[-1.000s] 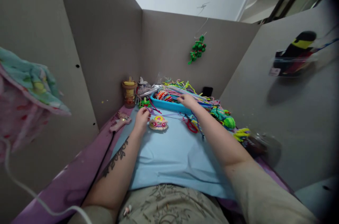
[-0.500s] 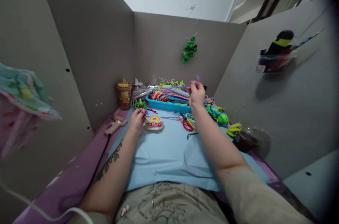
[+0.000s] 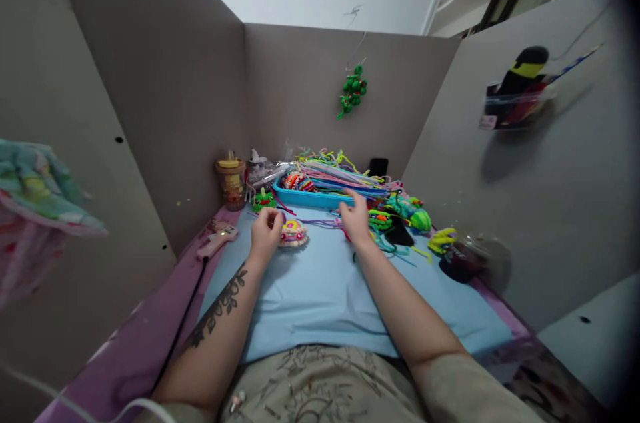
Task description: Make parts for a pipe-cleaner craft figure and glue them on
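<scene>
My left hand (image 3: 264,235) is closed in a pinch, and a bit of purple pipe cleaner (image 3: 283,217) shows at its fingertips. Just right of it sits a small cream, pink and yellow fuzzy craft piece (image 3: 295,234), partly behind the hand. My right hand (image 3: 356,217) is at the front right of the blue tray (image 3: 310,199), with thumb and index finger apart and nothing visible between them. Between the hands, purple pipe cleaners (image 3: 320,223) lie on the light blue cloth (image 3: 310,289). Many coloured pipe cleaners (image 3: 340,176) fill the tray.
A pink glue gun (image 3: 217,241) with a black cord lies at left. A lidded cup (image 3: 231,183) stands at the back left. Green craft pieces and loose stems (image 3: 383,219) lie at right, near a clear container (image 3: 475,256). A green ornament (image 3: 353,93) hangs on the back panel.
My right hand first lifted a purple pipe cleaner above the tray, then came down toward the cloth and opened. My left hand stayed near the craft piece, now turned more inward.
</scene>
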`<state>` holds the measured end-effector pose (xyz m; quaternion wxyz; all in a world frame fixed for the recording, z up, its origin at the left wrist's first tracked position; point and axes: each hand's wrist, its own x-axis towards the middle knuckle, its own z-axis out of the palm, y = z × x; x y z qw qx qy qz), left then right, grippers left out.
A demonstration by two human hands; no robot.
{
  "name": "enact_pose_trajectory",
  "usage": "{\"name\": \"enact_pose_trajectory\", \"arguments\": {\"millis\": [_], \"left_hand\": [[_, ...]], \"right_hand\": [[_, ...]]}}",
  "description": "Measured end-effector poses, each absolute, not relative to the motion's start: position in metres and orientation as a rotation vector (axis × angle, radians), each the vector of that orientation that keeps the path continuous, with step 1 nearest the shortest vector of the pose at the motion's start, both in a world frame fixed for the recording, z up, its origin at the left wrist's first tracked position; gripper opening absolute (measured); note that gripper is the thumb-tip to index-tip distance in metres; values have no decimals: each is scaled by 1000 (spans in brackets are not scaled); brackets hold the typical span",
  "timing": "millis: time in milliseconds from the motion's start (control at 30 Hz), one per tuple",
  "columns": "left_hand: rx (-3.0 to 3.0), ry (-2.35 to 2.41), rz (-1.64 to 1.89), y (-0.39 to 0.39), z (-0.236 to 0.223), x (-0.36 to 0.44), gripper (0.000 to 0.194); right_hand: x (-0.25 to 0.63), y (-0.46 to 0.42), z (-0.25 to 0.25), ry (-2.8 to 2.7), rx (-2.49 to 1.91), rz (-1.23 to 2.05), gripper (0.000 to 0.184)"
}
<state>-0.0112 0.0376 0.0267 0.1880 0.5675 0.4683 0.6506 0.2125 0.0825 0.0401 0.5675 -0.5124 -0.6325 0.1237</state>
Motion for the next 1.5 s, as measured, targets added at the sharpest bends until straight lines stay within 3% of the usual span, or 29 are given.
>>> {"name": "enact_pose_trajectory", "arguments": {"millis": [100,200,567,833,1033,1167,1500], "left_hand": [[1894,1387,1729,31,25,-7,10],[2138,1439,1632,29,21,-5,10],[1884,1372,1700,35,23,-6,11],[2302,1428,1444,43,22,-15,13],[2460,1412,1606,31,30,-16,40],[2630,1423,1627,19,34,-12,47],[2853,1440,1581,20,30,2,18]], "right_hand": [[180,51,43,-1882,-859,300,26],[157,32,36,-2030,-699,192,29],[181,50,25,-1884,-993,4,16],[189,54,29,-1771,-971,-20,17],[170,38,24,-1925,-963,-126,19],[167,36,23,-1894,-1046,-196,18],[163,42,14,-1892,-877,-178,17]]}}
